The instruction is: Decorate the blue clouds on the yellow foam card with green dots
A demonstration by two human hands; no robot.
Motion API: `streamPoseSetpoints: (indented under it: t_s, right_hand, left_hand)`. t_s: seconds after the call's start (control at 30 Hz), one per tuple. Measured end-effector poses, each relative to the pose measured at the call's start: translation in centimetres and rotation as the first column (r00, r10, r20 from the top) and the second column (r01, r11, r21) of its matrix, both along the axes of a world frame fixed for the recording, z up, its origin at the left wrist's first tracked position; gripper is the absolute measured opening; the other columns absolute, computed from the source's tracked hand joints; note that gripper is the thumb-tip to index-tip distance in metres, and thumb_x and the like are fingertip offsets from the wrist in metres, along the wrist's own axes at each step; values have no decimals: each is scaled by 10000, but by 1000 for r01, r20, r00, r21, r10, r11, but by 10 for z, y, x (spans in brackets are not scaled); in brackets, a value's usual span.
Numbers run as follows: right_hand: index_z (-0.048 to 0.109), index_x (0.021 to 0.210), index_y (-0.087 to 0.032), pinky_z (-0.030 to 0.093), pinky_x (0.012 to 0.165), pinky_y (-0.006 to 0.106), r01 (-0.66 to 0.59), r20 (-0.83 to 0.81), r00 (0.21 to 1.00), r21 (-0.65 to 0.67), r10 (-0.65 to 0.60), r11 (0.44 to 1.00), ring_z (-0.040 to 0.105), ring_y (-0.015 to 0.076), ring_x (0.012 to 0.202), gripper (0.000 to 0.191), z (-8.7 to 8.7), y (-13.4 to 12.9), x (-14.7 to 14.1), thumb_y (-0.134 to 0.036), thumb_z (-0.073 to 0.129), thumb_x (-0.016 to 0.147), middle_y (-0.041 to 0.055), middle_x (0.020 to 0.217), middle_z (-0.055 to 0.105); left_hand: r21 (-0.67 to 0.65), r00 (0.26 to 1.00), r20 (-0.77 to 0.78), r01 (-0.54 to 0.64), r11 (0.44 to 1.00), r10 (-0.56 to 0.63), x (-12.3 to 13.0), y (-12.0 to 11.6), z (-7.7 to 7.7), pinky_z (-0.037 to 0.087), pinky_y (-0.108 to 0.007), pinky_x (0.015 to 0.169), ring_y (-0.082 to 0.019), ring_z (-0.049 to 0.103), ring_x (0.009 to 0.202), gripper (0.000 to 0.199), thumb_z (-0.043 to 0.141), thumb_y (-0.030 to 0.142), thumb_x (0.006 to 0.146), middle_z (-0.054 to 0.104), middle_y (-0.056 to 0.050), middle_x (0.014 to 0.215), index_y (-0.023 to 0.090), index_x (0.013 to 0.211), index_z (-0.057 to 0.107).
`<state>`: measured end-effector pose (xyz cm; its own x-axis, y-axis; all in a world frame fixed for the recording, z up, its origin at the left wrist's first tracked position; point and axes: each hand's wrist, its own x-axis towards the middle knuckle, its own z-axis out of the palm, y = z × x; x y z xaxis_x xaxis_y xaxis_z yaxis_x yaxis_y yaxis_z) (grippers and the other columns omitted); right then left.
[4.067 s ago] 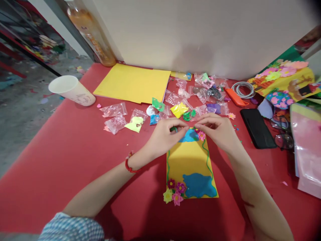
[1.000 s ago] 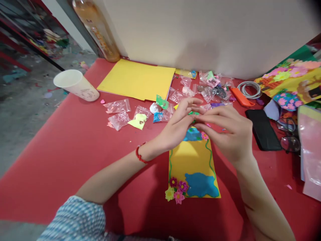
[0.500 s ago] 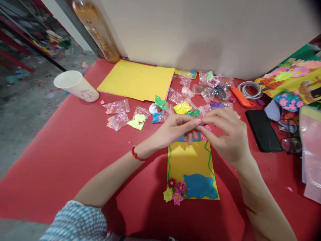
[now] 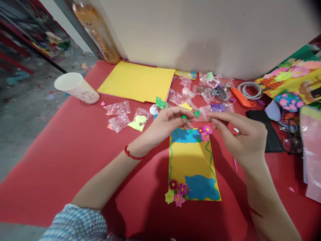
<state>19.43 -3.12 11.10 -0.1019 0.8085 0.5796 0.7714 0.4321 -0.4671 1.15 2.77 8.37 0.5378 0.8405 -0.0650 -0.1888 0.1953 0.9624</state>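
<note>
Keeping both hands up over the top end of the card point(image 4: 190, 159) looks like a smart call, since your palms and wrists clear the raised bits on it. Your left hand point(image 4: 165, 127) is loosely curled, with a green lump point(image 4: 184, 117) showing between thumb and fingers; I reckon you're cradling it so it doesn't get squashed. Your right hand point(image 4: 245, 137) has thumb and index nearly together at the tips, but I can't tell if anything's pinched there.

The card lies flat in the lower middle of the frame, short edge toward you, probably so you can reach all of it. The bags point(image 4: 119, 121) spread across the middle just past it, handy for grabbing colours I guess, while the cup point(image 4: 77, 88) sits well apart at upper left, which seems safer.

Card's looking nice, btw: yellow base, a blue strip point(image 4: 187, 136) with green dots along the top, a bigger blue blob point(image 4: 202, 187) at lower right and wavy green lines point(image 4: 171, 160) down both sides. Pink-purple flowers point(image 4: 205, 136) crowd the top right corner, and four more blooms point(image 4: 179, 200) poke over the bottom left.
</note>
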Motion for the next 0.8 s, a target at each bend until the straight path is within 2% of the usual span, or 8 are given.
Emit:
streamPoseSetpoints:
  t_s: [0.07, 0.17, 0.33, 0.4, 0.5, 0.57, 0.67, 0.8]
  right_hand:
    - [669, 788, -247, 521, 583, 267, -19, -11, 1000, 15, 19, 1000, 661, 136, 637, 57, -1, 1, -2, -197, 648, 804, -26, 745, 722]
    - [638, 688, -223, 495, 515, 245, -38, -33, 999, 15, 38, 999, 613, 111, 541, 102, -3, 2, -4, -209, 675, 782, -38, 637, 688]
    - [686, 846, -247, 531, 653, 286, -83, 0, 997, -48, 83, 995, 685, 151, 744, 146, -3, 1, -4, -140, 587, 841, -7, 824, 739]
    - [687, 797, -255, 525, 647, 300, -74, -18, 997, -14, 74, 997, 681, 156, 703, 116, -3, 0, -5, -149, 642, 803, -13, 786, 738]
    - [664, 671, -241, 499, 597, 307, -104, -30, 994, 99, 108, 990, 643, 144, 571, 115, -3, 0, -8, -171, 707, 750, -25, 626, 703]
    - [676, 702, -240, 499, 589, 301, -145, -5, 989, 122, 146, 982, 648, 142, 589, 103, -4, 0, -9, -162, 688, 769, -17, 649, 709]
    - [696, 822, -252, 522, 613, 291, -159, 16, 987, 82, 158, 984, 674, 147, 705, 150, -5, 1, -11, -119, 629, 807, 5, 790, 734]
    - [670, 739, -263, 523, 620, 310, -158, 5, 987, 164, 160, 974, 660, 150, 641, 138, -4, -1, -12, -129, 673, 772, -14, 683, 715]
  left_hand:
    - [-8, 999, -21, -29, 1000, 28, -1, 0, 1, 455, -223, 613, -86, 558, 619, 199, 507, 46, 719, 640, -13, 743, 139, 791, 667]
    - [22, 996, -26, -81, 996, 81, -1, -1, 2, 388, -227, 557, -89, 477, 585, 254, 448, 66, 742, 600, -13, 660, 149, 680, 680]
    - [104, 992, -85, -84, 991, 93, -1, -2, 2, 345, -248, 552, -109, 437, 609, 278, 476, 198, 837, 578, -23, 666, 167, 663, 691]
    - [75, 993, -85, -76, 994, 82, 1, -3, 3, 336, -239, 544, -102, 439, 604, 226, 512, 190, 816, 576, -15, 665, 167, 687, 696]
    - [20, 994, -89, -67, 998, 68, 3, -5, 3, 330, -231, 536, -93, 447, 591, 188, 542, 177, 786, 590, -11, 662, 159, 688, 701]
    - [0, 993, -103, -65, 998, 64, 4, -7, 2, 337, -234, 538, -97, 459, 589, 174, 560, 191, 778, 601, -13, 650, 156, 696, 710]
    - [-10, 991, -112, -72, 997, 70, 5, -9, 1, 351, -236, 549, -102, 478, 600, 160, 574, 187, 765, 617, -17, 646, 158, 716, 723]
    - [0, 992, -114, -59, 998, 59, 4, -9, 4, 381, -229, 578, -104, 506, 636, 184, 557, 180, 785, 662, -38, 716, 152, 747, 735]
